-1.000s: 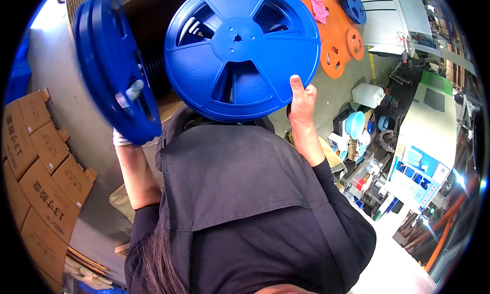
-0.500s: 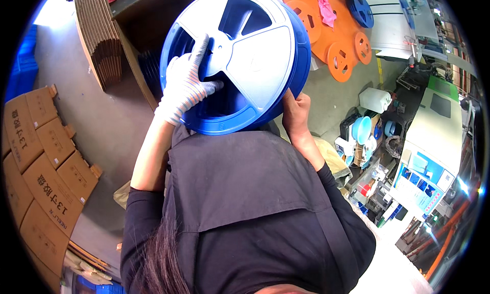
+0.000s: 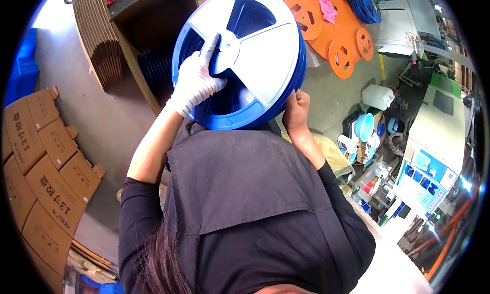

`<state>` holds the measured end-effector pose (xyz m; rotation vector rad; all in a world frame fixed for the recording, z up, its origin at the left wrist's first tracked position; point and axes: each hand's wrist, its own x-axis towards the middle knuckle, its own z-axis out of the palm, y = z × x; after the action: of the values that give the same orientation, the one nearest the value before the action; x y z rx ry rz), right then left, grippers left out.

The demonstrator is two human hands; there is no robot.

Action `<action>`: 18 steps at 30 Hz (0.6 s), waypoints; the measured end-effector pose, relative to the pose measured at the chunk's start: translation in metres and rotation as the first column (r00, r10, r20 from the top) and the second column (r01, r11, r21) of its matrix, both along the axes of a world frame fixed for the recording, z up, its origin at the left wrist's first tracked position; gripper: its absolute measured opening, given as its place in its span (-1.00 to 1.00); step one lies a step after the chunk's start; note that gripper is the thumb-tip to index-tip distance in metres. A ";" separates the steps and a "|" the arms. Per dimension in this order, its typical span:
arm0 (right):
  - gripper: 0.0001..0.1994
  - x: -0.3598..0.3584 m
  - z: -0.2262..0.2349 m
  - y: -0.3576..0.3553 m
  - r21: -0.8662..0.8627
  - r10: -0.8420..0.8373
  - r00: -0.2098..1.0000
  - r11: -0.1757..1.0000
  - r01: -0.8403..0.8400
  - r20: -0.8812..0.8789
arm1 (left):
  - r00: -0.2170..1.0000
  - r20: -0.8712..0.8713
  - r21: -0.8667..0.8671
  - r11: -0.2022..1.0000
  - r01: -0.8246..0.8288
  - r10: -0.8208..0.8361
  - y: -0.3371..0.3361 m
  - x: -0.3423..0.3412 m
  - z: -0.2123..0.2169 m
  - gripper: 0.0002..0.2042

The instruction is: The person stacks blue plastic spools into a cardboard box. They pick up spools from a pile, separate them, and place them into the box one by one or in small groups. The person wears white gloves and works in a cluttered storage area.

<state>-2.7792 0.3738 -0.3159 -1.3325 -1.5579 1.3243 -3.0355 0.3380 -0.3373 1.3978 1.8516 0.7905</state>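
Note:
In front of my chest a stack of blue plastic reels (image 3: pixel 265 72) is held up, its round face tilted toward me and shining white where light falls. My left hand (image 3: pixel 198 84), in a striped white glove, grips the front reel at its left side. The thumb reaches into a cut-out window and the index finger lies toward the hub. At the lower right rim is my bare right hand (image 3: pixel 296 111), its fingers curled against the stack's edge; the fingertips are partly hidden.
To the left an open carton (image 3: pixel 133 64) holds more blue reels (image 3: pixel 155 69), beside folded cardboard (image 3: pixel 94 36). Stacked cartons (image 3: pixel 51 179) stand farther left. Orange discs (image 3: pixel 341 58) and a pink cloth (image 3: pixel 326 5) lie upper right. A pale machine (image 3: pixel 436 125) stands at right.
The reel stack has shifted slightly right, with my left hand moving along. The front reel, offset from those behind before, now sits more nearly in line with them.

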 end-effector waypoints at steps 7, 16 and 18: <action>-0.63 0.001 -0.007 0.001 0.234 0.116 0.988 0.962 -0.137 0.104 | 0.999 0.047 -0.083 0.997 0.007 -0.003 -0.007 -0.018 -0.011 0.02; -0.50 -0.044 -0.042 0.014 0.058 0.105 0.977 0.991 -0.118 0.185 | 0.962 0.255 -0.325 0.946 -0.010 0.097 -0.037 -0.023 -0.070 0.07; -0.46 -0.048 -0.077 0.030 -0.013 0.123 0.965 0.992 -0.123 0.230 | 0.948 0.297 -0.401 0.916 0.014 0.115 -0.033 -0.020 -0.103 0.08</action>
<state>-2.8276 0.4038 -0.3929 -1.4516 -1.8237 1.2775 -3.0550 0.3050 -0.4399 0.9086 1.6828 0.5767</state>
